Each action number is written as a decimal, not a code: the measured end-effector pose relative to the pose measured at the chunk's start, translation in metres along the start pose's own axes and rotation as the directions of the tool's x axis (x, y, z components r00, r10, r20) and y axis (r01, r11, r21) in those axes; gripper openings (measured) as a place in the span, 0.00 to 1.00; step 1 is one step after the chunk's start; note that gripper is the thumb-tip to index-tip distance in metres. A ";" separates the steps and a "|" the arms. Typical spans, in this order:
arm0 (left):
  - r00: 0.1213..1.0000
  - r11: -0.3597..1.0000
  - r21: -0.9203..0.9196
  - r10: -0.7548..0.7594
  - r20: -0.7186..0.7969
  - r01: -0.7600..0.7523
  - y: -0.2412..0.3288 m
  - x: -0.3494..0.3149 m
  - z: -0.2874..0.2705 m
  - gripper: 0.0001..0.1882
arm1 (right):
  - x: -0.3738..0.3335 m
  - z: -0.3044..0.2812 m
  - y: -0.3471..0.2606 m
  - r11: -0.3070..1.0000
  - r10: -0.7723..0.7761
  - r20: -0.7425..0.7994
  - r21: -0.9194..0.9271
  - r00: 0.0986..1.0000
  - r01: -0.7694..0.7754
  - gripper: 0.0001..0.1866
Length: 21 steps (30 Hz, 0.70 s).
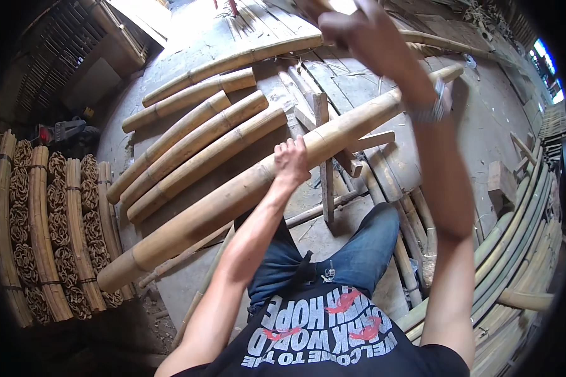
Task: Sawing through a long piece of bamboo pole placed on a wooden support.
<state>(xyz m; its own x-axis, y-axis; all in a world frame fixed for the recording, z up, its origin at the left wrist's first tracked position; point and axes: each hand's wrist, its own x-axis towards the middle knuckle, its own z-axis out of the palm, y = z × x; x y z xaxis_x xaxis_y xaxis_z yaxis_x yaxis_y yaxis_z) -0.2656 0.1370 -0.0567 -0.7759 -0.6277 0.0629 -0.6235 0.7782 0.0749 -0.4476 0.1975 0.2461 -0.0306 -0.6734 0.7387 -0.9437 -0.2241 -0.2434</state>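
Observation:
A thick, pale brown bamboo pole [201, 217] lies slantwise in front of me, from the lower left up to the far right. My left hand [291, 161] is wrapped over its middle, fingers curled round the upper side. Beneath the pole stands a rough wooden trestle [322, 141] that props it up. My right hand [368, 39] is raised high above the pole's far end, blurred and closed. Something brownish sticks out of the fist at the upper edge, too cut off and smeared to name.
Several cut bamboo lengths [214, 151] lie on the floor beyond the pole. At the left, tied bamboo bundles [41, 232] stand against curled strips. Long green bamboo poles [503, 251] are piled at the right, near a wooden block [502, 179]. A dark power tool [69, 132] sits at the far left.

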 end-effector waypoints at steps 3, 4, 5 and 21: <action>0.972 0.987 -0.156 -0.009 0.234 0.046 -0.014 0.008 -0.039 0.43 | -0.087 -0.006 -0.039 0.970 0.245 -0.099 0.031 0.965 -0.243 0.15; 0.947 0.981 -0.181 -0.004 0.321 0.066 -0.020 0.014 -0.045 0.43 | -0.106 -0.013 -0.053 0.841 0.492 -0.076 0.299 0.867 -0.451 0.15; 0.915 0.975 -0.203 -0.002 0.404 0.092 -0.028 0.019 -0.049 0.42 | -0.126 -0.019 -0.071 0.602 0.694 0.019 0.533 0.720 -0.595 0.15; 0.984 1.000 0.003 -0.025 0.174 0.025 -0.008 -0.005 -0.030 0.55 | -0.326 -0.007 -0.133 0.443 0.845 0.046 0.499 0.533 -0.745 0.07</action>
<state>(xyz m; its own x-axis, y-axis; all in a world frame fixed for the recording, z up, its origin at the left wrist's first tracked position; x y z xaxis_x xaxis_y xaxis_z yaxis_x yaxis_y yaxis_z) -0.2544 0.1334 -0.0274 -0.7647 -0.6343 -0.1134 -0.6432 0.7621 0.0739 -0.3149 0.4521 0.0417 -0.7983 -0.5807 0.1593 -0.2309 0.0508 -0.9717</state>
